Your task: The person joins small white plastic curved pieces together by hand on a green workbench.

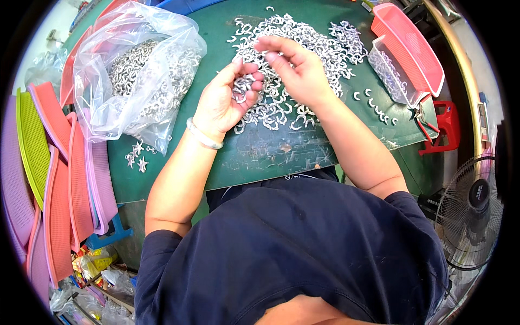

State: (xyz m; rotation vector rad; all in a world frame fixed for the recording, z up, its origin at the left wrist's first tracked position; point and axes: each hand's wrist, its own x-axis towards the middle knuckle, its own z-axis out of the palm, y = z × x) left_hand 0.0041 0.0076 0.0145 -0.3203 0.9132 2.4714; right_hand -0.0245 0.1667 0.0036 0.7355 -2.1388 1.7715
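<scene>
A clear plastic bag (142, 70), open and crumpled, is filled with small silvery curved metal pieces and lies on the left of the green worktop (260, 157). At the right edge a clear rectangular tub (391, 73) holding more of the same pieces is seen beside a pink mesh tray (409, 40). Stacked mesh trays (59, 184) in pink, purple and green are propped at the left, their lower ends cut off by the dark rim of the view. A wide heap of loose metal pieces (303, 49) is spread over the middle of the worktop, partly hidden behind both hands. The left hand (227, 100) is cupped palm-up, its grip loosely closed around a small clump of the pieces. The right hand (295, 67) is raised just above the heap, thumb and forefinger pinched together; whether a piece is held between them cannot be told. A few star-shaped bits (136, 157) lie below the bag.
</scene>
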